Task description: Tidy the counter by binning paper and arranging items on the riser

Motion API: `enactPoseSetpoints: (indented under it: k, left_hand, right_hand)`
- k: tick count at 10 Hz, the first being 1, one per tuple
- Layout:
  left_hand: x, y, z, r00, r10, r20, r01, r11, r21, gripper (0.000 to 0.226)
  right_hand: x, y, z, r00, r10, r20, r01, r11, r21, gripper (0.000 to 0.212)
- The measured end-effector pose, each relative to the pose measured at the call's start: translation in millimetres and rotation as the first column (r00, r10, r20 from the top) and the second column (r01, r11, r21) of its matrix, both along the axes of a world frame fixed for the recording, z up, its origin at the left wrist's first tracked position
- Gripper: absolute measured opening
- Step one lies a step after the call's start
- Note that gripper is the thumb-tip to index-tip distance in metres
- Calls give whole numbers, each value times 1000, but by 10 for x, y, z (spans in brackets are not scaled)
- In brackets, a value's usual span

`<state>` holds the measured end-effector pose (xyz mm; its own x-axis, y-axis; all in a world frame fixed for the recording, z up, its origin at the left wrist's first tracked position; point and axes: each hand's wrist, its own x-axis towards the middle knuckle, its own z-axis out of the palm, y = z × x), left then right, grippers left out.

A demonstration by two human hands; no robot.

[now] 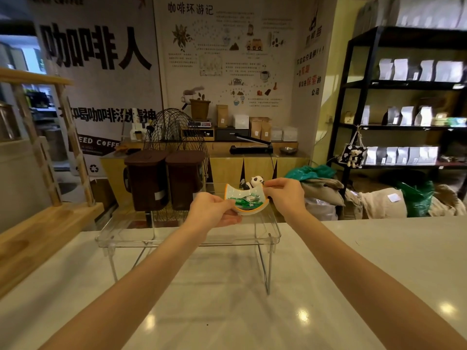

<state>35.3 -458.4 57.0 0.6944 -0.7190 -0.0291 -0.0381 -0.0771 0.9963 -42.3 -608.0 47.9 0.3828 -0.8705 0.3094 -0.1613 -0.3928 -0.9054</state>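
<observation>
We are holding the dish (249, 202) between both hands: left hand (214, 210) clamped nearside, right hand (284, 195) pinching its far rim, above the riser (177, 236).

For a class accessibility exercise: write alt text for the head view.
Two bare hands, left hand and right hand, hold a small orange-rimmed dish of green sweets over a clear riser on a pale counter. A panda figurine sits just behind it.

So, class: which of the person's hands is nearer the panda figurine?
Right. The right hand reaches beside the panda figurine; the left hand grips the dish's near-left rim, farther off.
</observation>
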Motion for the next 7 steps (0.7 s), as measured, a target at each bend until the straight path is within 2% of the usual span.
enactPoseSetpoints:
  k: [4,5,6,7]
  left_hand:
    - [88,-51,-3,972,-12,234,-14,994,109,23]
    - [125,-31,1,938,-23,345,-35,986,162,27]
    - [143,-8,13,793,-61,607,-117,962,248,32]
    - [134,17,32,464,-65,883,-322,917,237,38]
  right_hand:
    - [-54,31,-20,991,102,-82,-110,990,-92,33]
    - [-75,40,-35,985,125,-120,-138,985,-108,33]
    - [-165,81,-19,960,159,-229,-194,970,-143,33]
    - [-346,199,-82,948,184,-258,-252,933,-258,34]
